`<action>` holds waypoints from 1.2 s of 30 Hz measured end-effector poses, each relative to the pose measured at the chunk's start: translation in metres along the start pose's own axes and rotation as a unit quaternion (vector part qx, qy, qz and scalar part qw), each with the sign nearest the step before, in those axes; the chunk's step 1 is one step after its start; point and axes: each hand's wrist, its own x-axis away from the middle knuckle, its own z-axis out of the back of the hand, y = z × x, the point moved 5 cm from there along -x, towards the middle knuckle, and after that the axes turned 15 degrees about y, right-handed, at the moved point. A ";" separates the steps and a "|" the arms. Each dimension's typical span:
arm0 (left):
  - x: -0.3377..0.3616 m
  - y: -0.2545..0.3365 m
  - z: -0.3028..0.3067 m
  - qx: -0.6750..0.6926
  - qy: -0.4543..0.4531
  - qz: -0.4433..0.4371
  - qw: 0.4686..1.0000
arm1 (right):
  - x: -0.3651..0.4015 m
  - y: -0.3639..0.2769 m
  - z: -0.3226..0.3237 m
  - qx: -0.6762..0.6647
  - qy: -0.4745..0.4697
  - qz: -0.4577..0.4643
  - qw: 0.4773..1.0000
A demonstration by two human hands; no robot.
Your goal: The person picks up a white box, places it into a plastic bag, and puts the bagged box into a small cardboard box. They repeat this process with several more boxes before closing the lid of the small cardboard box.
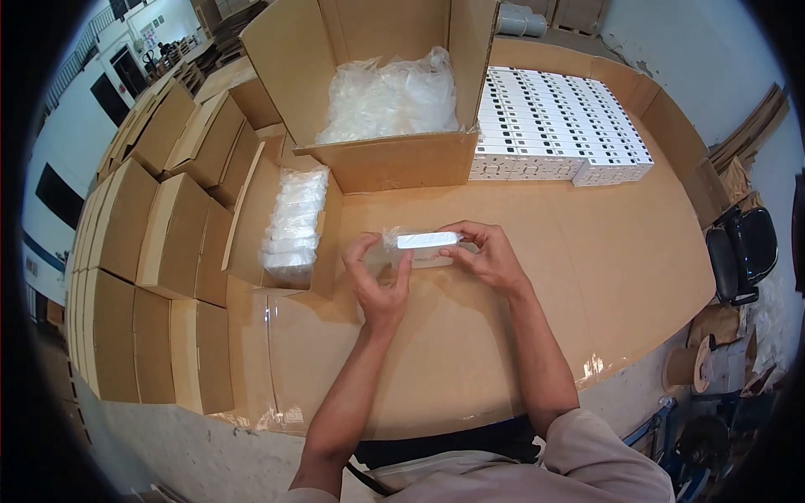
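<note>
Above the table's middle, a small white box [429, 240] is held level, with a clear plastic bag [392, 238] around it and bunched at its left end. My right hand [489, 258] grips the right end between thumb and fingers. At the left end, my left hand [379, 281] has its thumb and curled fingers on the bag. Left of my hands, an open carton [325, 267] holds a row of white boxes wrapped in clear plastic [295, 220].
Ahead stands a large open carton [394, 163] with loose clear plastic bags [390, 96]. White boxes [558, 117] are stacked in rows at the far right. Brown cartons [113, 327] are piled on the left. Cardboard [579, 251] covers the table; a black chair [742, 251] stands beyond its right edge.
</note>
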 end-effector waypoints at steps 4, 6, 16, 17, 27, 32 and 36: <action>0.008 0.015 -0.005 -0.062 -0.136 -0.168 0.974 | 0.000 0.004 0.002 -0.006 -0.013 -0.005 1.000; 0.005 0.024 -0.010 -0.092 -0.147 -0.191 0.966 | 0.000 0.003 0.002 0.000 -0.013 -0.007 1.000; -0.002 -0.004 -0.012 0.022 -0.186 0.024 0.982 | 0.001 0.002 0.005 0.024 -0.020 -0.001 1.000; -0.001 -0.007 -0.012 0.038 -0.193 0.077 0.977 | 0.000 0.003 0.006 0.026 -0.020 0.004 0.999; 0.005 -0.034 -0.015 0.134 -0.230 0.302 0.916 | 0.005 -0.021 0.000 0.024 0.021 0.110 0.993; 0.006 -0.035 -0.015 0.131 -0.224 0.313 0.913 | 0.003 -0.012 0.006 0.088 0.019 0.126 0.988; 0.009 -0.034 -0.016 0.126 -0.223 0.358 0.898 | 0.003 -0.017 0.006 0.136 0.026 0.155 0.978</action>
